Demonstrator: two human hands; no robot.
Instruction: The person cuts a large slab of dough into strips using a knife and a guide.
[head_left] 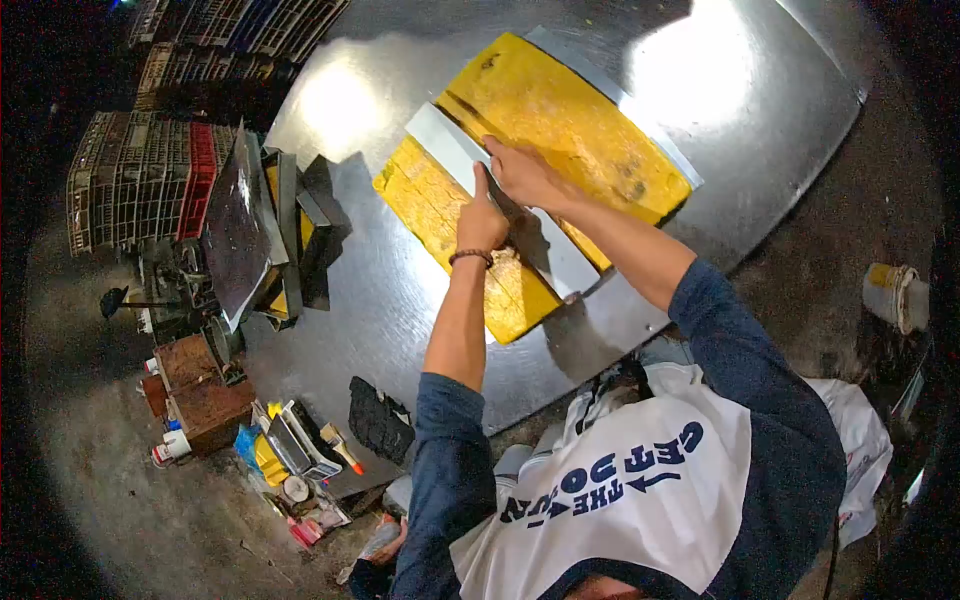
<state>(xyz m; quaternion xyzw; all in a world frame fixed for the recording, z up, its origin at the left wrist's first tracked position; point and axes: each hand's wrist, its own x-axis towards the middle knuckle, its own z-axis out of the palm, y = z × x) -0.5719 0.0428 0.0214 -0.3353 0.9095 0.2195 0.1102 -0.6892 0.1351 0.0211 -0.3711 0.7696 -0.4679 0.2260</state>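
Two yellow slabs with worn, scuffed faces, the larger one (570, 115) at the upper right and the narrower one (425, 200) at the lower left, lie on a shiny metal table. A flat grey strip (440, 137) runs between them. My left hand (483, 222), with a beaded bracelet at the wrist, rests on the narrower slab and the strip, one finger stretched along it. Close beside it, my right hand (525, 177) reaches over the strip to the larger slab's inner edge, index finger extended. Their undersides are hidden. Another grey strip (665, 145) shows along the larger slab's far edge.
The metal table (650, 290) has a curved right edge. At its left stand grey-and-yellow frame pieces (285, 235) and stacked crates (140, 180). Nearer me are a dark cloth (380, 420), a brush (342, 447) and a tool tray (297, 445). A bucket (893, 297) stands right.
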